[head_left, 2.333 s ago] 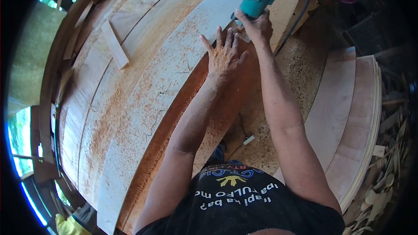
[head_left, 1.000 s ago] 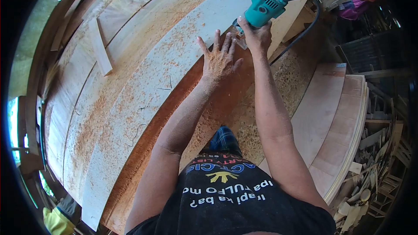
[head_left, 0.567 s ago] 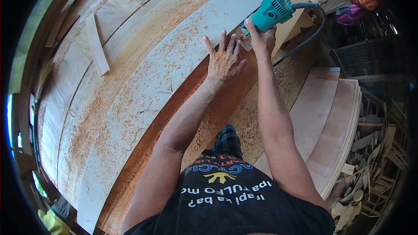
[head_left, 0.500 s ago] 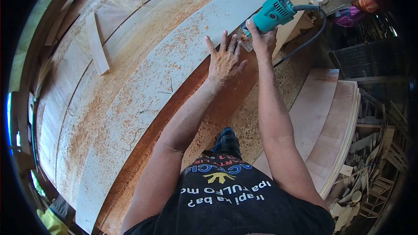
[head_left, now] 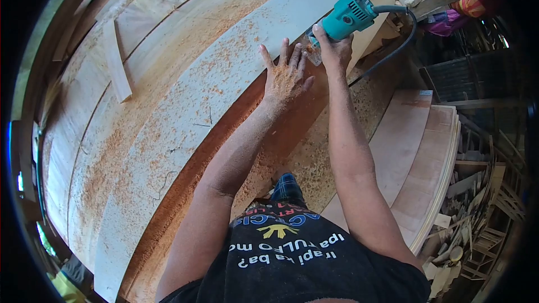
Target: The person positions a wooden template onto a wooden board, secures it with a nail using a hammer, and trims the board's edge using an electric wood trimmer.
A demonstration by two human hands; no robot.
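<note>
My right hand is wrapped round the lower body of a teal power tool with a dark cable. The tool's clear base sits at the edge of a reddish-brown board. Just to the left, my left hand lies on that board with its fingers spread, its back coated in orange sawdust. Its fingertips reach the edge of a long, curved pale panel, which is strewn with orange shavings.
A loose wooden strip lies on the planked surface at the left. Curved plywood sheets are stacked at the right, beside a heap of wood scraps. A purple bundle is at the upper right.
Compared with the earliest frame, the tool and my right hand sit slightly lower and further right, and the whole view has shifted. My left hand remains spread beside the tool.
</note>
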